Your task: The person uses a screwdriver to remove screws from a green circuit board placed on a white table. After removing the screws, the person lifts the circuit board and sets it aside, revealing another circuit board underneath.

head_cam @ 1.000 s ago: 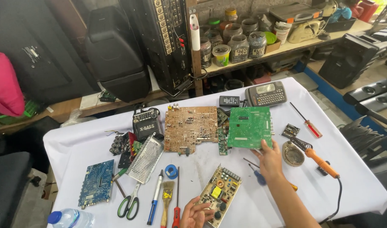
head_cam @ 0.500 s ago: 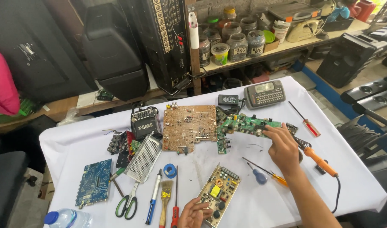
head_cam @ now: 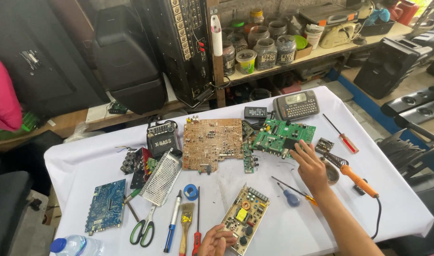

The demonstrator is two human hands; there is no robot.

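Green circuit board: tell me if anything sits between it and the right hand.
Nothing visible does. The right hand already has its fingertips on the near right edge of the green circuit board, which lies on the white cloth beside the brown circuit board.

white-clothed table [head_cam: 397,208] | wooden shelf [head_cam: 321,50] | black speakers [head_cam: 127,61]

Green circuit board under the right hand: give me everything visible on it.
The green circuit board is roughly rectangular, component side up, densely set with small chips and parts, with metal connectors along its near edge. It lies nearly flat on the white-covered table, just right of the brown circuit board and in front of the grey keypad device. The right hand has its fingertips on the board's near right corner. Finer detail is too small to tell.
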